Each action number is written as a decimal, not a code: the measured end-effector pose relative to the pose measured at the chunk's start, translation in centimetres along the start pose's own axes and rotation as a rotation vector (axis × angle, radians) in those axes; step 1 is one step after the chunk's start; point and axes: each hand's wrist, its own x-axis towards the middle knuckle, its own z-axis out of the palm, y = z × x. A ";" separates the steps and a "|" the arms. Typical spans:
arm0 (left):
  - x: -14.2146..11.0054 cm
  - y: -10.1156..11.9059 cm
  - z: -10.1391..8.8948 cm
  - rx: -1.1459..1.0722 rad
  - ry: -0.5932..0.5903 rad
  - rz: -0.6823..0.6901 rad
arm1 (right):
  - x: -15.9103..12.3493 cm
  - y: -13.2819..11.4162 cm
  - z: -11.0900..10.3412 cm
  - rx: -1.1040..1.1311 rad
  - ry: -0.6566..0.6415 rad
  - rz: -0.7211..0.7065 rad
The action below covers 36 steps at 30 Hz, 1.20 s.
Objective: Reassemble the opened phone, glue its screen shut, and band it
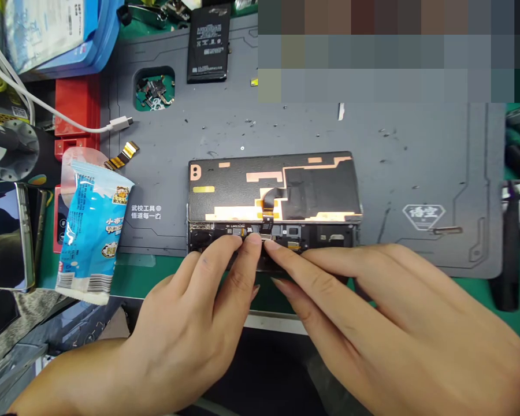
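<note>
Head view: left hand [186, 318] and right hand [368, 323] touch near part of open phone [320, 193], middle of gray mat [433, 150]. Fingers close together; can't tell if pinching. Black battery [208, 43] far. Blue snack bag [94, 231] left, white cord [86, 128] farther.

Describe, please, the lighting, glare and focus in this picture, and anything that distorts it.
Head view: bright glare on the copper strips; pale reflection on the phone screen at far left; right hand looks soft near the lower corner; coarse blocks hide the upper right.
</note>
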 end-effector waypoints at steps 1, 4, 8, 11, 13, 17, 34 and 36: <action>-0.1 0.0 0.0 0.000 -0.006 0.004 | 0.0 0.0 0.0 0.001 -0.002 0.001; -0.2 0.0 0.1 -0.008 -0.011 0.011 | 0.0 0.0 0.0 0.008 -0.009 0.004; -0.1 -0.2 0.0 0.004 -0.052 0.031 | 0.0 0.0 -0.1 0.020 -0.005 0.012; 0.0 -0.3 -0.2 0.027 -0.096 0.059 | 0.1 -0.1 -0.2 0.020 0.030 0.019; 0.1 -0.3 -0.3 0.048 -0.110 0.082 | 0.1 -0.1 -0.2 0.011 0.041 0.040; 0.7 -0.1 -0.9 0.119 -0.127 0.128 | -0.3 0.3 -0.4 0.025 0.034 0.105; 2.2 0.6 -3.0 0.423 -0.250 0.256 | 0.4 1.5 0.0 0.054 0.043 0.103; 2.2 0.9 -3.0 0.435 -0.260 0.256 | 0.5 1.5 0.0 0.051 0.041 0.110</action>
